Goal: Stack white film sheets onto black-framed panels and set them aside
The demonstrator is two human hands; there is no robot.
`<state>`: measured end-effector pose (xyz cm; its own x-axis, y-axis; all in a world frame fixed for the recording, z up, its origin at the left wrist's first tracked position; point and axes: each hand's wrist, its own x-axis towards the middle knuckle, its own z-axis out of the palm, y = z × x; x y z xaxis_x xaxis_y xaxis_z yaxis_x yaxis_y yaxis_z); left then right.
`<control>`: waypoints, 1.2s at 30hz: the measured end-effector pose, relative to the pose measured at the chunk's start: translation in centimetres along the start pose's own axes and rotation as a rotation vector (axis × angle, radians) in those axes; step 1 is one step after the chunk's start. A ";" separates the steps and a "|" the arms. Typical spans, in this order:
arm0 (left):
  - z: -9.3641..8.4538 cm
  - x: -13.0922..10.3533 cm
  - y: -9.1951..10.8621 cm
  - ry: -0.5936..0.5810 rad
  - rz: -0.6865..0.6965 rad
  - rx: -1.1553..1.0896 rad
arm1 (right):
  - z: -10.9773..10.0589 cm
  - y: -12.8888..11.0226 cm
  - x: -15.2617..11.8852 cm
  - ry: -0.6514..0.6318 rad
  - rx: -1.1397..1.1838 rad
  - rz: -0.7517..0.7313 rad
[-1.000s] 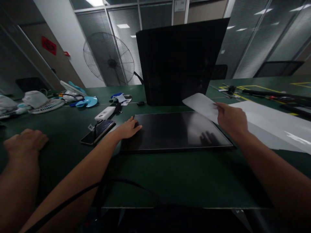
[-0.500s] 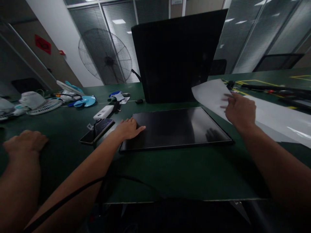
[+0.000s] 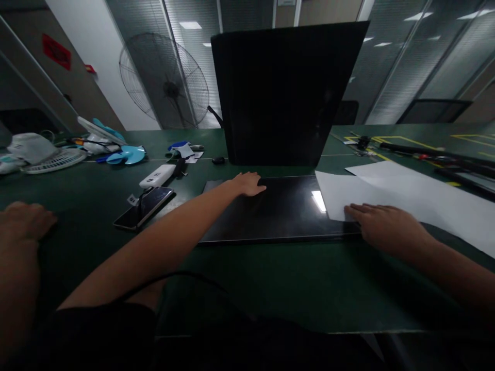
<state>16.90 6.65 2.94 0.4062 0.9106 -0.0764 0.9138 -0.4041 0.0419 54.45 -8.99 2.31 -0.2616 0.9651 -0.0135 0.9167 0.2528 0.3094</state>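
Note:
A thin black display panel (image 3: 286, 224) with a glossy face lies flat on the green table. My left hand (image 3: 248, 183) rests palm-down near its far edge, fingers stretched out and the thumb apart. Over the panel's right end lies the near corner of a white sheet (image 3: 336, 188). Fingers extended, my right hand (image 3: 381, 221) lies on that corner, by the panel's near right side; its thumb is hidden. A second white sheet (image 3: 425, 201) is to the right, partly overlapping the first.
Behind the panel stands a large black screen (image 3: 286, 98). A phone (image 3: 145, 207), a white power bank (image 3: 157, 176) and fan parts (image 3: 129, 154) are to the left. Another person's hand (image 3: 27, 219) rests at far left. Black strips (image 3: 444, 159) lie at right.
The raised white sheet has come down over the panel's right end, with my right hand lowered onto it. My left hand has slid right and away from me across the panel.

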 end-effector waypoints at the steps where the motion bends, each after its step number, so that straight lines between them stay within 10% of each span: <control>1: 0.2 0.9 0.3 0.011 0.012 -0.006 | 0.3 -0.2 -0.1 -0.039 0.039 0.021; 10: 2.2 2.7 2.0 0.167 0.005 0.023 | -1.8 -8.1 1.1 0.119 0.524 -0.528; 18: 3.0 1.9 3.3 0.218 -0.062 0.042 | -0.6 -10.4 2.6 0.200 0.577 -0.553; 23: 2.6 0.5 3.6 0.203 -0.007 0.045 | -1.3 -8.0 3.2 0.093 0.630 -0.538; 30: -0.1 -6.6 -1.0 0.010 0.072 0.084 | 3.2 0.4 4.1 0.105 0.419 0.019; 36: 1.5 -13.9 -4.2 -0.143 -0.079 -0.023 | 4.1 -1.8 2.8 -0.022 0.388 -0.027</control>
<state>7.47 -4.43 2.32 0.3312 0.9172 -0.2213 0.9433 -0.3278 0.0532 53.29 -6.50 -2.23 -0.2848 0.9578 -0.0380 0.9567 0.2816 -0.0735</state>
